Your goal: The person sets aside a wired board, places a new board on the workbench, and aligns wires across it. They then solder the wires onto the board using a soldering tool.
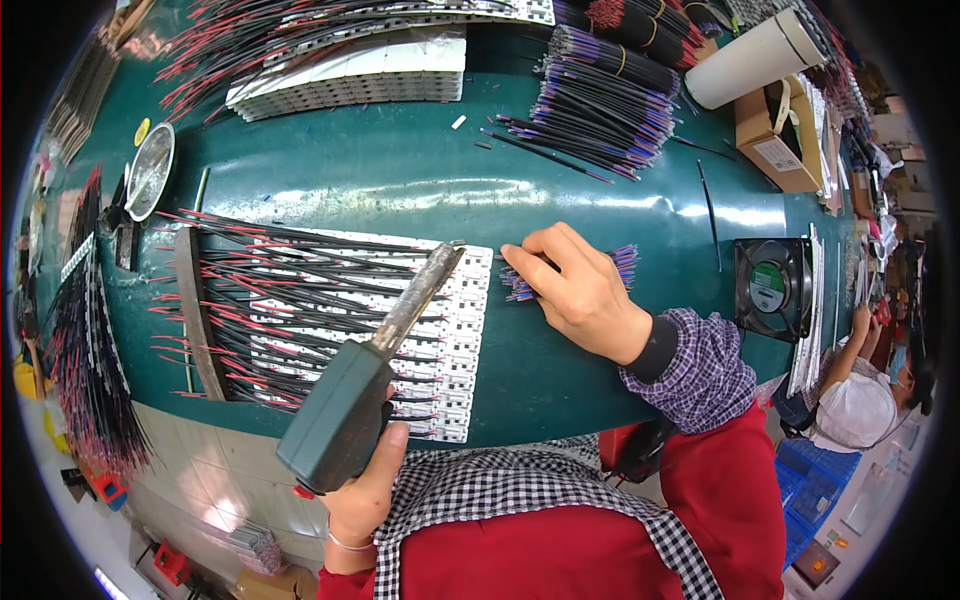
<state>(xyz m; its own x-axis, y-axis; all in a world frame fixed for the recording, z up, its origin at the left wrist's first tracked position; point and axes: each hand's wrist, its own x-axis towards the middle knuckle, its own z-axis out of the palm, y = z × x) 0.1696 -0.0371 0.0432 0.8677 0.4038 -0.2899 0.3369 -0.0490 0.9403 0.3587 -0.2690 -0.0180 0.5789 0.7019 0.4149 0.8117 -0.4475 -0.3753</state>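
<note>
My left hand (362,497) is wrapped round the handle of a dark green soldering gun (338,415). Its long, stained metal tip slants up over the right part of a panel of white circuit boards (465,345), ending near the top right corner. Black wires with red ends (290,310) fan out leftward from the panel, under a dark bar (200,315). Just right of the panel, my right hand (580,290) is closed in a pinch above a small pile of wires with blue-purple ends (627,262). Whatever sits between its fingertips is too small to make out.
A round metal dish (150,172) stands at the left. Behind are stacked white panels (350,75), bundled black wires (605,110), a white cylinder (750,62) and a cardboard box (780,135). A black fan (772,288) lies right. Another person (855,405) sits far right.
</note>
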